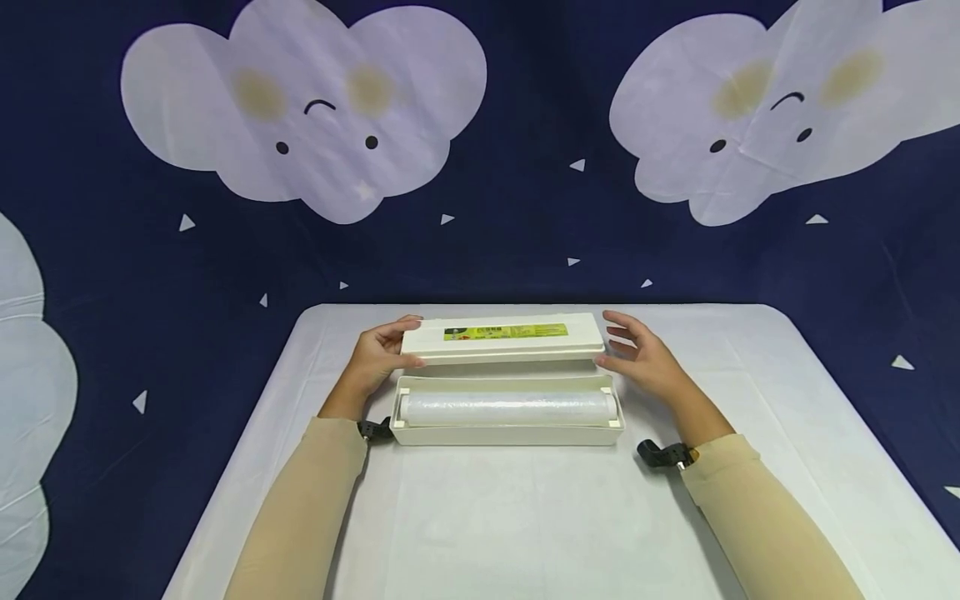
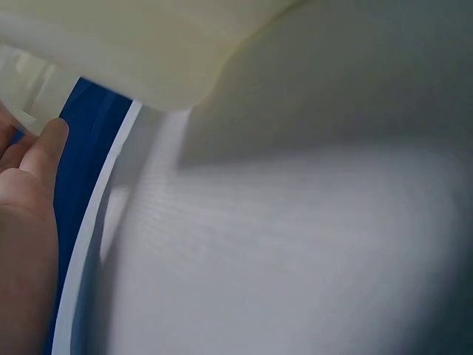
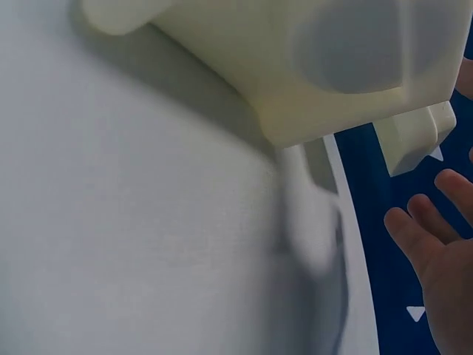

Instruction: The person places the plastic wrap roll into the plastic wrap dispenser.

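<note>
Behind an open cling film box [image 1: 507, 436], its long white lid [image 1: 517, 353] shows a yellow-green label facing up. My left hand [image 1: 375, 354] grips the lid's left end, thumb on the near edge and fingers at the far side. Beside the right end is my right hand [image 1: 647, 360], its fingers spread and the thumb tip close to the corner; the right wrist view shows its fingers [image 3: 410, 233] apart from the lid [image 3: 414, 140]. Inside the box lies a roll of cling film [image 1: 510, 408]. The box wall [image 2: 148, 52] fills the top of the left wrist view.
Box and hands are over a table with a white cover [image 1: 480, 517]. A dark blue curtain [image 1: 517, 250] with printed clouds hangs behind its far edge. Black wrist mounts [image 1: 663, 454] stick out from both sleeves, the left one close to the box's left end.
</note>
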### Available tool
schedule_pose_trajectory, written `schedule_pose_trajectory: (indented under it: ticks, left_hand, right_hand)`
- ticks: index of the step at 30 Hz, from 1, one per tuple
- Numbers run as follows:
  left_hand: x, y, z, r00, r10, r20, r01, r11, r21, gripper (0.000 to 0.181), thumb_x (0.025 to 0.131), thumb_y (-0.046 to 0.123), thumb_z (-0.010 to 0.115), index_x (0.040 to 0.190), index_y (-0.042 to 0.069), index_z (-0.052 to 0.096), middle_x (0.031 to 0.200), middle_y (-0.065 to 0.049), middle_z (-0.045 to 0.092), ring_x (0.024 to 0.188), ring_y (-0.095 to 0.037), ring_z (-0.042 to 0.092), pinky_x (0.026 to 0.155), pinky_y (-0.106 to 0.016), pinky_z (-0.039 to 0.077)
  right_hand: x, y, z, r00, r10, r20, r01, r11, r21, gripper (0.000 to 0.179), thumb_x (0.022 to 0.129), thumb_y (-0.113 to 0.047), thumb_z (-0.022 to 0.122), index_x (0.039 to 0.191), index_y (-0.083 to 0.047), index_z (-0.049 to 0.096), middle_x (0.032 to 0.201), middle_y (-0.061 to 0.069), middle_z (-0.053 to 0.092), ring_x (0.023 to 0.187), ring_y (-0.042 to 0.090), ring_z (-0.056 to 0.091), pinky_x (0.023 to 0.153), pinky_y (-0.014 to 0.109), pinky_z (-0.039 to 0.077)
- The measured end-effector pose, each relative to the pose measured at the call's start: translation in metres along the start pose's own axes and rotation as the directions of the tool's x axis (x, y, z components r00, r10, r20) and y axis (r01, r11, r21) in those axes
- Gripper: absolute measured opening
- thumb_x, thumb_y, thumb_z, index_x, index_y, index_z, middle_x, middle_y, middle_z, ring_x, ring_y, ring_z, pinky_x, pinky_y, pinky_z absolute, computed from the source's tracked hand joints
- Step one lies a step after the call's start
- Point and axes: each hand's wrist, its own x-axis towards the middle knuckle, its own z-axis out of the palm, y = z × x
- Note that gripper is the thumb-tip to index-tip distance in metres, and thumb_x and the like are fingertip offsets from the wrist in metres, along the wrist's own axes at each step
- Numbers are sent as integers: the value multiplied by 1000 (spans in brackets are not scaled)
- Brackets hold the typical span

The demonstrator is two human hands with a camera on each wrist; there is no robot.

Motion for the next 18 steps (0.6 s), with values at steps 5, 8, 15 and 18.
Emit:
schedule_pose_trajectory:
  ticks: [5, 8, 15, 18]
  left_hand:
    - [-1, -2, 0, 1000, 7, 15, -7, 1000, 17, 77, 63, -36, 80, 135, -19, 58, 151, -25, 52, 136, -29, 55, 106, -35, 48]
    - [-1, -2, 1, 1000, 9, 17, -9, 1000, 18, 76, 63, -36, 80, 134, -19, 59, 150, -25, 53, 137, -28, 55, 106, -35, 48]
    - [-1, 6, 4, 999, 27, 19, -27, 1000, 13, 74, 63, -37, 79, 133, -19, 59, 149, -25, 54, 142, -28, 49, 107, -34, 46]
    - [-2, 9, 5, 999, 38, 23, -38, 999, 5, 75, 62, -39, 76, 132, -22, 57, 149, -27, 53, 143, -29, 48, 107, -35, 47]
  right_hand:
    - [0, 1, 1, 1000, -1, 12, 0, 999, 34, 85, 89, 3, 83, 158, 6, 35, 163, 25, 33, 142, 51, 39, 115, 62, 33]
    - [-8, 4, 1, 1000, -25, 0, 25, 997, 77, 82, 89, 8, 80, 158, 6, 35, 162, 28, 34, 141, 53, 40, 114, 60, 36]
    - [-35, 10, 5, 999, -50, -4, 50, 995, 89, 80, 92, 9, 77, 159, 6, 33, 159, 27, 37, 140, 51, 42, 113, 54, 39]
    - [-42, 12, 6, 998, -58, 4, 57, 992, 110, 78, 94, 8, 76, 159, 5, 33, 159, 26, 38, 139, 47, 44, 113, 53, 39]
